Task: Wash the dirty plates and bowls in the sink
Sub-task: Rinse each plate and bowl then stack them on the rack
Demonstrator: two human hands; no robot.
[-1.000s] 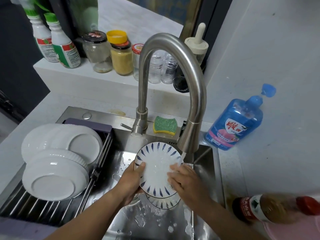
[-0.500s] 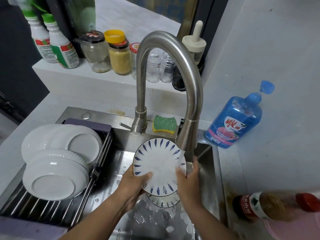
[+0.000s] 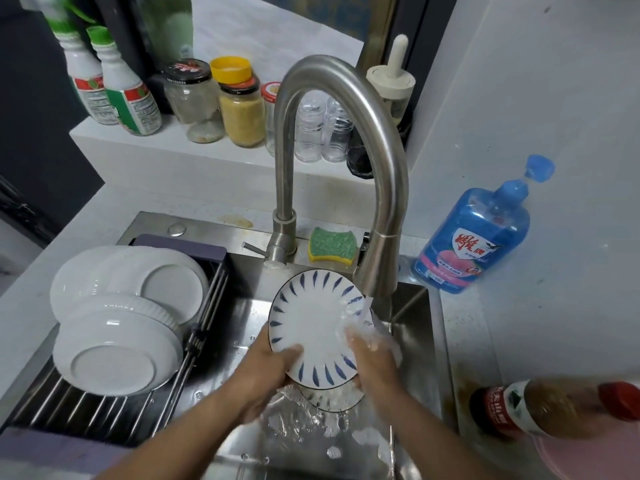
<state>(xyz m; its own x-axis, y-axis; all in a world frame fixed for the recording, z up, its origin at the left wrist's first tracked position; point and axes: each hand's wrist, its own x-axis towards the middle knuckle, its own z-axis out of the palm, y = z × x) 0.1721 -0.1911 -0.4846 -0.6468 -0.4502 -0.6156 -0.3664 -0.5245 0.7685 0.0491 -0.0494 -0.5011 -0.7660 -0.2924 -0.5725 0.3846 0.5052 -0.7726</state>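
A white plate with blue dashes round its rim [image 3: 313, 320] is tilted up in the steel sink [image 3: 414, 317], under water running from the curved tap [image 3: 377, 268]. My left hand [image 3: 266, 374] grips its lower left edge, thumb on the face. My right hand [image 3: 372, 356] lies on its lower right part, fingers wet in the stream. Below it, a second blue-patterned plate [image 3: 332, 398] lies in the sink, mostly hidden. White plates and bowls [image 3: 114, 348] rest upside down on the drying rack [image 3: 93, 410] at the left.
A green and yellow sponge [image 3: 332, 244] lies behind the tap. A blue dish soap bottle [image 3: 474, 233] stands on the right counter. A brown sauce bottle [image 3: 554, 408] lies at the right front. Jars and spray bottles [image 3: 114, 84] line the back ledge.
My right hand has slid from the plate's right edge onto its face, into the stream. The plate has turned slightly under the water, still held by my left hand.
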